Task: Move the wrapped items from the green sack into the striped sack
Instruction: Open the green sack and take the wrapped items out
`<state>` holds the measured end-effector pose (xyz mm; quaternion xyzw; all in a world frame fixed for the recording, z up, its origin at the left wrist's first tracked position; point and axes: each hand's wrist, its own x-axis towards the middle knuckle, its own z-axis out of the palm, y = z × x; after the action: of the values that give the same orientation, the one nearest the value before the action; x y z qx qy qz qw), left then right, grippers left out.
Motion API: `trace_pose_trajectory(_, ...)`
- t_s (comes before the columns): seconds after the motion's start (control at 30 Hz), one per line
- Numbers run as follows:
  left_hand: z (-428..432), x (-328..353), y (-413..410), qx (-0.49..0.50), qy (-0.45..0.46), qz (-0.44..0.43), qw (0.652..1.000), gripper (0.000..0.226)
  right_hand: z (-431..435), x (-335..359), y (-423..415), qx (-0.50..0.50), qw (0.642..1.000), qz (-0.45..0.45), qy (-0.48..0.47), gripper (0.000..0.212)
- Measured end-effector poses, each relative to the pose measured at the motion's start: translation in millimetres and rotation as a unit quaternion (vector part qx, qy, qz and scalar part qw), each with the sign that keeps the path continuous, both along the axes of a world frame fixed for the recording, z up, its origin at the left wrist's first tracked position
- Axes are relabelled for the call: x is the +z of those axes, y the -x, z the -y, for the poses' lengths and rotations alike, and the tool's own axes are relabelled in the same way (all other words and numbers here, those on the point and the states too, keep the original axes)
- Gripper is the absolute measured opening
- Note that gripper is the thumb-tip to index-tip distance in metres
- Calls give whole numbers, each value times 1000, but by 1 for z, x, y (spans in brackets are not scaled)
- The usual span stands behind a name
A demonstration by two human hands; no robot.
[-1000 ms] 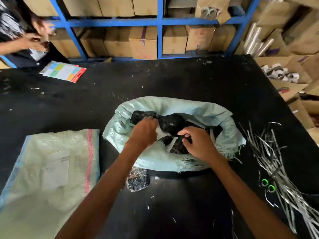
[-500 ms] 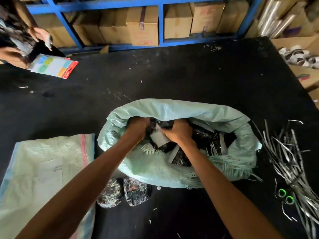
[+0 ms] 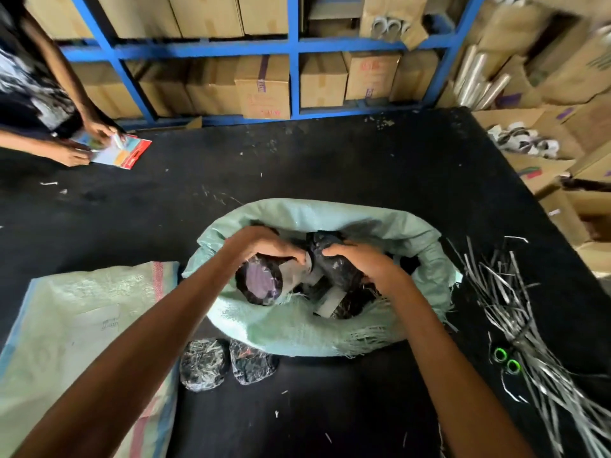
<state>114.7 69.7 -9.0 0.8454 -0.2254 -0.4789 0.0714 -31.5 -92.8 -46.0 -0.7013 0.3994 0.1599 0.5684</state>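
The green sack (image 3: 297,328) stands open mid-table, its rim rolled down, with dark plastic-wrapped items inside. My left hand (image 3: 261,247) grips one wrapped item (image 3: 261,282) at the sack's left side, its round dark end facing me. My right hand (image 3: 358,259) grips another wrapped item (image 3: 337,269) just to the right; the two hands nearly touch. The striped sack (image 3: 82,328), pale with a red and a blue stripe, lies flat at the left. Two more wrapped items (image 3: 205,363) (image 3: 253,363) lie on the table below the green sack.
Cut strapping strips (image 3: 515,312) and two green rings (image 3: 506,360) lie at the right. Another person's hands hold a coloured card (image 3: 122,150) at the far left. Blue shelving with cardboard boxes (image 3: 264,84) backs the black table (image 3: 330,160).
Both hands rose from deep in the green sack, each lifting a wrapped item up to the rim. The view also tilted up.
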Motion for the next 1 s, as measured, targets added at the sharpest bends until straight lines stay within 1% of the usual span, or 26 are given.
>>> trace_pose_trajectory(0.03,0,1,3,50,27,-45,997,68,4,6,5,-23,1000,4,-21,75)
trace_pose_trajectory(0.07,-3,6,12,94,67,-87,990,62,6,14,14,-43,997,19,-53,70)
trace_pose_trajectory(0.1,-9,14,24,122,113,-126,978,50,8,22,25,-58,994,38,-88,62)
trace_pose_trajectory(0.13,-15,20,35,146,159,-147,965,38,9,30,36,-69,988,60,-124,53)
trace_pose_trajectory(0.17,-24,29,47,168,196,-155,953,32,9,37,48,-72,981,86,-156,46)
trace_pose_trajectory(0.2,-34,37,58,187,225,-168,941,34,9,43,58,-68,974,112,-184,40)
trace_pose_trajectory(0.23,-47,45,71,199,246,-184,931,41,7,48,67,-58,967,138,-207,35)
trace_pose_trajectory(0.27,-62,51,82,206,267,-193,921,50,2,52,75,-51,956,163,-239,34)
trace_pose_trajectory(0.33,-100,56,105,232,335,-181,895,56,-14,54,89,-42,919,193,-340,48)
trace_pose_trajectory(0.37,-126,54,121,263,381,-166,871,57,-27,51,97,-28,897,201,-392,52)
trace_pose_trajectory(0.4,-145,52,135,296,433,-153,837,58,-38,46,101,-17,872,208,-442,50)
trace_pose_trajectory(0.43,-169,46,154,333,479,-140,800,61,-54,36,109,0,854,208,-477,46)
trace_pose_trajectory(0.47,-188,38,170,358,518,-125,767,62,-69,27,114,15,843,200,-499,43)
trace_pose_trajectory(0.5,-209,28,187,377,542,-103,744,63,-84,13,121,40,861,188,-470,42)
trace_pose_trajectory(0.53,-226,15,200,389,550,-78,735,65,-95,-2,126,76,906,178,-377,40)
trace_pose_trajectory(0.57,-243,1,212,399,542,-51,738,70,-108,-14,131,143,935,174,-273,40)
trace_pose_trajectory(0.6,-256,-13,222,406,525,-22,748,76,-121,-22,135,219,937,156,-223,42)
trace_pose_trajectory(0.63,-273,-27,231,415,502,12,759,81,-137,-30,137,281,930,121,-204,48)
trace_pose_trajectory(0.67,-285,-40,239,419,474,52,773,84,-149,-38,138,316,923,86,-201,57)
trace_pose_trajectory(0.7,-298,-51,248,420,442,93,787,85,-163,-47,141,348,919,61,-177,67)
trace_pose_trajectory(0.73,-307,-63,254,414,413,134,800,85,-175,-57,143,378,916,47,-122,76)
trace_pose_trajectory(0.77,-315,-74,260,406,391,167,809,87,-185,-66,147,407,911,42,-43,83)
trace_pose_trajectory(0.83,-322,-91,267,393,349,217,823,95,-206,-81,153,447,888,57,89,90)
trace_pose_trajectory(0.9,-321,-100,268,391,323,240,827,103,-223,-92,157,474,851,100,202,89)
trace_pose_trajectory(0.97,-316,-106,265,392,323,250,825,101,-234,-105,156,469,813,144,313,84)
trace_pose_trajectory(1.0,-312,-109,263,392,324,255,822,98,-237,-111,155,453,804,159,351,81)
